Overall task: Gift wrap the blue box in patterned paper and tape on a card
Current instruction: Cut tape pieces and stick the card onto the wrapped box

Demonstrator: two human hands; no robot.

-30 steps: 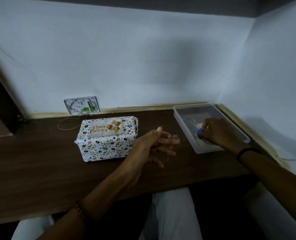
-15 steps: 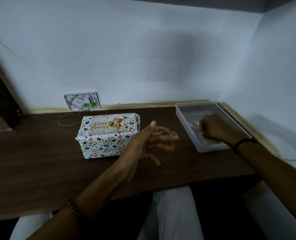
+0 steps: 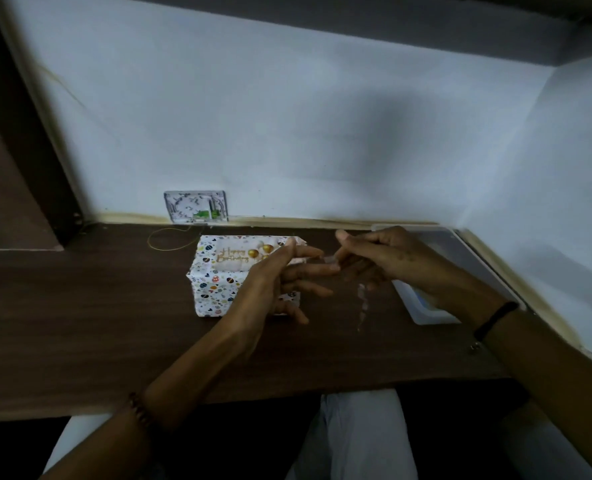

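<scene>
The box wrapped in white patterned paper (image 3: pixel 214 289) stands on the dark wooden desk (image 3: pixel 79 323), with a "Happy Birthday" card (image 3: pixel 233 256) lying on its top. My left hand (image 3: pixel 280 282) hovers in front of the box's right side with fingers spread, and a clear strip of tape (image 3: pixel 327 260) sticks to its fingertips. My right hand (image 3: pixel 381 258) meets it from the right and pinches that tape strip. Another clear tape piece (image 3: pixel 363 304) dangles below my hands.
A clear plastic tray (image 3: pixel 460 258) sits at the desk's right end against the wall, partly behind my right arm. A wall socket plate (image 3: pixel 195 206) and a thin yellow wire loop (image 3: pixel 169 239) lie behind the box. White walls close the back and right.
My right hand left the tray and came left to meet my left hand at the tape. My left hand stayed raised beside the box.
</scene>
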